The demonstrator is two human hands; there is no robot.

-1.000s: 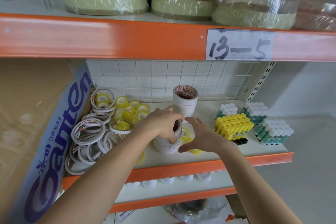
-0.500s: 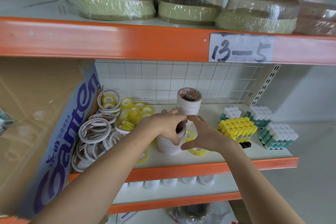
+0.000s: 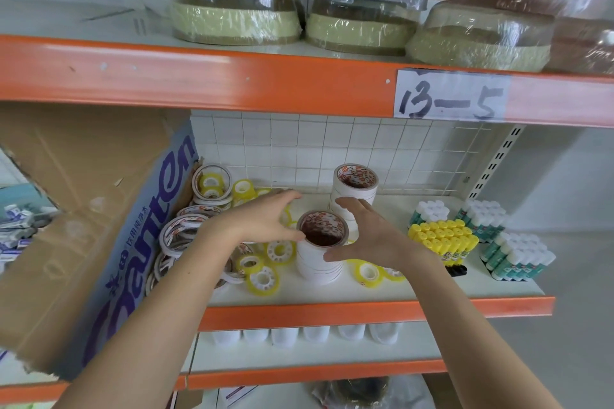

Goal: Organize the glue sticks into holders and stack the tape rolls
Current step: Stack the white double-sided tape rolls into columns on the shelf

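A large cardboard box [image 3: 83, 242] with purple lettering is leaning at the left of the frame. Plastic-wrapped bundles [image 3: 236, 20] are sitting along the top shelf, above an orange beam [image 3: 199, 76] carrying a handwritten label [image 3: 452, 95] reading 13-5. A white wire grid [image 3: 315, 149] is backing the middle shelf.

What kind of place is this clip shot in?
Probably a stationery stockroom or warehouse: orange-edged racking with a handwritten bin label "13-5", bulk glue sticks, loose tape rolls, and shrink-wrapped tape packs above.
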